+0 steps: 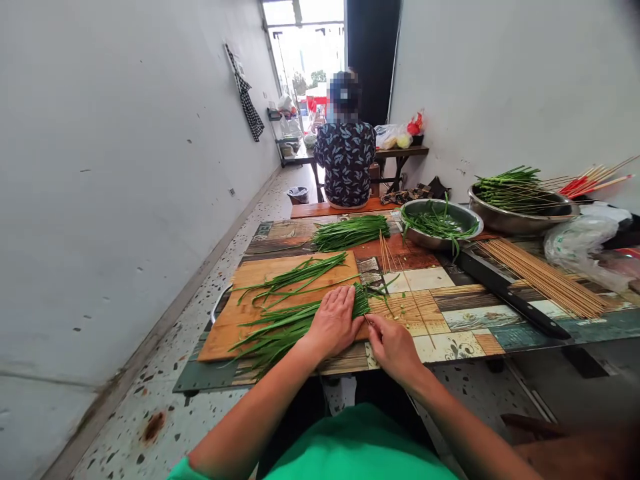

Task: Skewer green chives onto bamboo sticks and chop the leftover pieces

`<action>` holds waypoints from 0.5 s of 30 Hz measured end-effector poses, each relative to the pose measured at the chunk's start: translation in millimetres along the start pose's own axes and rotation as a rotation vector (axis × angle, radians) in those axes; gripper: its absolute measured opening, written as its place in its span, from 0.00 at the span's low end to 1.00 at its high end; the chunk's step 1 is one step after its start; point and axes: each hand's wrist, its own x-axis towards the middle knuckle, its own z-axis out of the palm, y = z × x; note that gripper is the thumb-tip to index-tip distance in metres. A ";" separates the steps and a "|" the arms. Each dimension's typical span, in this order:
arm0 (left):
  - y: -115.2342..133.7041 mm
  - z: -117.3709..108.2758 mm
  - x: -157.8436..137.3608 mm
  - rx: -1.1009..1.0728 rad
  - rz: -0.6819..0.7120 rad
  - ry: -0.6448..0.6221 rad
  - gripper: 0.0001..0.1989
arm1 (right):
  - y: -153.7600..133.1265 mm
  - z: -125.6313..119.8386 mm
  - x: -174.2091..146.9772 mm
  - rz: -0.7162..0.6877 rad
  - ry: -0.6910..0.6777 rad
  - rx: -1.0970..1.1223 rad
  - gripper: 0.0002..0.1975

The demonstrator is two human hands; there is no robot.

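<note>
My left hand lies flat over a row of garlic chives, pressing them against the wooden cutting board. Its fingers are stretched out side by side. Close against the cut ends of the chives, my right hand is closed in a pinch on a thin bamboo skewer, mostly hidden by the fingers. Farther up the board is a smaller loose bunch of chives. Beyond the board rests a thicker pile of chives, with a few loose skewers beside it.
To the right are a long black-handled knife, many bamboo skewers, and a metal bowl of chive scraps. Behind, a larger bowl holds skewered greens near a plastic bag. A person sits ahead, back turned.
</note>
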 end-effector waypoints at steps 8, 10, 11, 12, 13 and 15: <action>-23.7 -42.5 -19.5 -0.026 -0.018 -0.172 0.38 | 6.6 5.8 -1.9 0.029 0.092 0.085 0.16; -38.3 -57.1 -10.9 0.000 -0.017 -0.204 0.29 | 6.7 5.3 0.3 0.022 0.091 0.086 0.16; -44.8 -62.1 -2.0 0.017 -0.034 -0.196 0.24 | 6.8 4.9 1.3 0.014 0.095 0.087 0.16; -50.0 -64.7 9.8 0.030 -0.054 -0.173 0.21 | 6.9 4.5 2.2 0.006 0.104 0.087 0.15; -53.5 -64.5 23.8 0.032 -0.072 -0.141 0.19 | 7.2 4.3 2.8 -0.003 0.120 0.087 0.15; -55.7 -56.3 53.8 0.002 -0.049 -0.107 0.17 | 8.1 4.6 2.6 -0.018 0.158 0.089 0.15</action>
